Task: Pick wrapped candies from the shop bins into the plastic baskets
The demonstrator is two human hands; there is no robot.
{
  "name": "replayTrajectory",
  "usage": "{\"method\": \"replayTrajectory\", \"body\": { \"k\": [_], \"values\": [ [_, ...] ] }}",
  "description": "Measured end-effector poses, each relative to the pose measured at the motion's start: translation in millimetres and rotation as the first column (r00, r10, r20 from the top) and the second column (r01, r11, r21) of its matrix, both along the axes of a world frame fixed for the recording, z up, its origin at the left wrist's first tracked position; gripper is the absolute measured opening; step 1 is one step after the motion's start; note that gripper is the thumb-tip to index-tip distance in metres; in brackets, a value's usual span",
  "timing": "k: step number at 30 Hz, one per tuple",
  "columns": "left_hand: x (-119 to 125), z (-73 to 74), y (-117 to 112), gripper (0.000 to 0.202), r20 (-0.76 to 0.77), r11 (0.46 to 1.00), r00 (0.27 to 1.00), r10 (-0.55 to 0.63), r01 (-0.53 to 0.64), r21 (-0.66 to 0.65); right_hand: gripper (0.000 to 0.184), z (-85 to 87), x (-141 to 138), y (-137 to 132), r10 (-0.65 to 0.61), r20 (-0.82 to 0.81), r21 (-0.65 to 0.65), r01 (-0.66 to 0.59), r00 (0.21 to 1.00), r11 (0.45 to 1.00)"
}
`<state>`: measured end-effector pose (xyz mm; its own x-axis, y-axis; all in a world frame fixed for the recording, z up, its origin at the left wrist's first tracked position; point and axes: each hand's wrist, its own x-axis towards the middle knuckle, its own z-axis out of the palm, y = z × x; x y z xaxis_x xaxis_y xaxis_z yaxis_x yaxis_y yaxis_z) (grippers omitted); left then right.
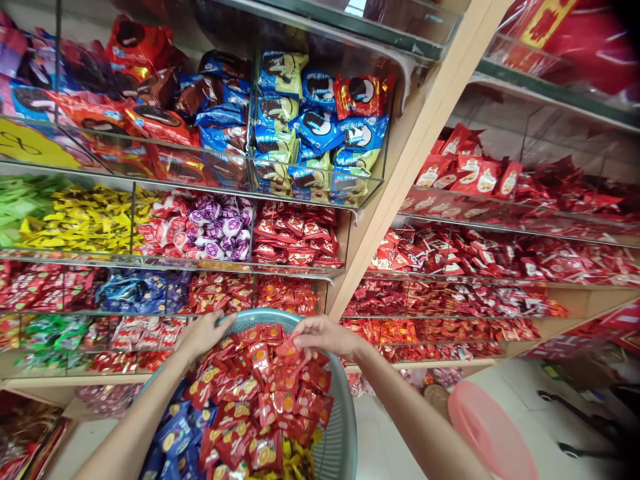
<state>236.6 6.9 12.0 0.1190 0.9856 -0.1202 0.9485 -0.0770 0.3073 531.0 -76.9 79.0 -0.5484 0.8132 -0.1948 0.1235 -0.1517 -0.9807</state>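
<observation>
Head view: my right hand (327,335) pinches a red packet (287,348), probably light, slippery, best held by its edge. I can't tell if my left hand (201,335) grips the basket (344,407)

Shop interior, as you face it. Your landmark is the pale wooden post (413,157), which slants across your view, its top to the right. Left of the post, you see tiered glass shelves (150,182), parted by upright clear dividers; a white bracket (407,80) sits beside the post's upper part. Right of the post are further shelves (500,227), the uppermost edged dark green. Below these, you find a pale tiled floor (513,383) with black furniture legs (575,453). Left of the post's top, bright light (356,7) shows.
</observation>
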Motion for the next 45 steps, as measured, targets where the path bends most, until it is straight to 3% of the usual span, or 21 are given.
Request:
{"method": "replayTrajectory", "body": {
  "k": [2,3,5,7,8,10,15,18,22,24,26,30,32,35,39,42,45],
  "values": [
    [0.1,1.1,-1.0,0.067,-0.008,1.000,1.000,-0.009,0.009,0.008,0.024,-0.1,-6.0,-17.2,-0.141,-0.051,0.195,0.148,0.989,0.970],
    [0.1,1.7,-1.4,0.067,-0.010,1.000,1.000,-0.012,0.012,0.012,0.020,-1.2,-9.1,-26.9,-0.215,-0.060,0.335,0.222,0.975,0.916],
    [0.4,2.8,-2.1,0.066,-0.006,1.000,1.000,-0.013,0.013,0.017,0.017,-6.0,-14.2,-46.5,-0.314,-0.038,0.628,0.267,0.949,0.731],
    [0.5,2.9,-2.3,0.065,-0.001,1.000,1.000,-0.004,0.004,0.019,0.026,-13.7,-16.5,-64.1,-0.350,0.002,0.827,0.196,0.937,0.528],
    [0.4,2.5,-2.1,0.065,-0.001,1.000,1.000,-0.001,0.001,0.019,0.033,-18.2,-16.7,-71.6,-0.356,0.022,0.879,0.152,0.934,0.453],
    [-0.2,0.8,-1.3,0.066,-0.008,1.000,1.000,0.002,-0.002,0.017,0.045,-27.8,-15.6,-84.0,-0.367,0.050,0.928,0.092,0.929,0.360],
    [-2.5,-5.2,1.0,0.065,0.021,1.000,1.000,0.000,-0.001,0.022,0.052,-48.7,-13.1,-101.6,-0.433,0.050,0.966,0.066,0.900,0.248],
    [-3.0,-6.4,1.3,0.067,0.026,1.000,1.000,0.007,-0.008,0.023,0.048,-52.9,-12.4,-103.1,-0.478,0.039,0.969,0.083,0.877,0.231],
    [-2.5,-4.4,0.7,0.068,0.012,1.000,1.000,-0.004,0.003,0.011,0.032,-46.4,-4.4,-96.0,-0.617,-0.084,0.941,0.267,0.782,0.210],
    [-1.6,-2.3,0.1,0.068,0.013,1.000,1.000,-0.007,0.007,0.006,0.026,-43.0,2.4,-92.7,-0.666,-0.083,0.914,0.323,0.742,0.245],
    [-0.2,0.1,-0.7,0.068,0.010,1.000,1.000,-0.003,0.003,-0.004,0.021,-42.8,8.7,-92.2,-0.661,-0.024,0.894,0.312,0.750,0.322],
    [2.2,2.5,-2.0,0.066,-0.001,1.000,1.000,0.003,-0.003,-0.003,0.017,-49.9,14.9,-100.7,-0.535,0.152,0.855,0.160,0.831,0.492],
    [1.8,1.0,-1.8,0.064,0.006,1.000,1.000,0.008,-0.008,0.009,0.017,-53.1,16.3,-106.9,-0.453,0.260,0.836,0.036,0.853,0.548],
    [-0.8,-4.1,-0.3,0.062,0.021,0.999,1.000,0.021,-0.021,0.027,0.017,-54.2,18.4,-114.2,-0.376,0.421,0.813,-0.159,0.826,0.560],
    [-4.0,-10.4,1.9,0.059,0.026,0.999,0.999,0.021,-0.022,0.032,0.014,-54.4,19.8,-117.4,-0.403,0.604,0.757,-0.337,0.688,0.559],
    [-4.6,-12.4,2.4,0.059,0.035,0.999,0.999,0.031,-0.032,0.044,0.012,-58.9,19.2,-117.6,-0.423,0.672,0.717,-0.390,0.608,0.578],
    [-4.1,-12.2,2.1,0.058,0.042,0.998,0.998,0.035,-0.037,0.051,0.010,-64.7,18.2,-118.0,-0.451,0.682,0.714,-0.394,0.576,0.578]
  ]
}}
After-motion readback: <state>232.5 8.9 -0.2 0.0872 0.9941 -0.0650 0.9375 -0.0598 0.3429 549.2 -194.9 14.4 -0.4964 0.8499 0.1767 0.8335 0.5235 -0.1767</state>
